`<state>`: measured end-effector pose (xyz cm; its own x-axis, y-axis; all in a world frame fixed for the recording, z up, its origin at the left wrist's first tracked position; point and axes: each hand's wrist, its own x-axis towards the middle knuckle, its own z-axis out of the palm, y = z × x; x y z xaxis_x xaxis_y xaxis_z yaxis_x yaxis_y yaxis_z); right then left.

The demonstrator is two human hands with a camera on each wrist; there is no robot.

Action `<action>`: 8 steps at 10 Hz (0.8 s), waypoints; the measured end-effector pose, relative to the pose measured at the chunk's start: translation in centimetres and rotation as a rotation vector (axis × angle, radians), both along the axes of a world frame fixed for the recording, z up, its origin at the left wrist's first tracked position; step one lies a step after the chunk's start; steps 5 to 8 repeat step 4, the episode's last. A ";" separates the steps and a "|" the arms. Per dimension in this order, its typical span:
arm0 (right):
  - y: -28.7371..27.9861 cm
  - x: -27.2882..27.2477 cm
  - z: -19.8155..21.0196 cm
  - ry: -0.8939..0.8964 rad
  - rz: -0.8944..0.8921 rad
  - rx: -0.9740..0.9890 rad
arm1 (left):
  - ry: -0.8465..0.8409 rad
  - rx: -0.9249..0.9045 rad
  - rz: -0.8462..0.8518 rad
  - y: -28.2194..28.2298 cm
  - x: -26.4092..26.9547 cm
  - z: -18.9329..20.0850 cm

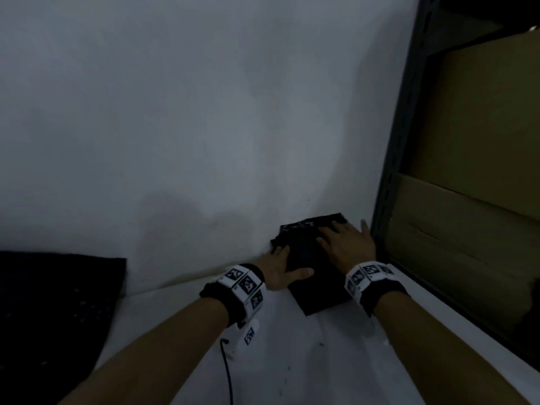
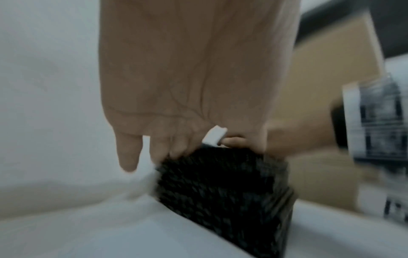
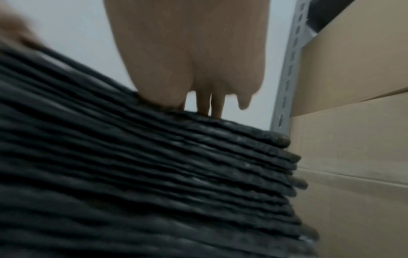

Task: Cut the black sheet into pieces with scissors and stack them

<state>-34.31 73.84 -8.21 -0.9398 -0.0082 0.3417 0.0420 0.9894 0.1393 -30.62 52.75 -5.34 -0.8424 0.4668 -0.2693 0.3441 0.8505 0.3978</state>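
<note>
Head view: flat hands [image 1: 347,247] on stack [image 1: 318,287]

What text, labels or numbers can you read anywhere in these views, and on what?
No readable words or numbers.
Left wristband: black-and-white square marker patterns, no letters.
Right wristband: the same kind of markers, no letters.
Cardboard boxes: no print visible.
Stack of black pieces: no markings seen.
</note>
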 end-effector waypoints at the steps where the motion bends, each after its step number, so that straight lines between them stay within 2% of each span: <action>1: -1.3 1.6 0.9 0.229 0.070 -0.099 | 0.038 -0.026 0.036 -4.3 2.2 2.4; 2: -2.8 3.9 1.9 0.233 0.144 -0.111 | 0.122 -0.065 0.111 -9.1 4.0 3.8; 4: -6.5 8.1 2.6 -0.006 0.284 -0.242 | 0.081 0.253 0.250 -18.4 11.6 5.6; 8: -6.5 8.1 2.6 -0.006 0.284 -0.242 | 0.081 0.253 0.250 -18.4 11.6 5.6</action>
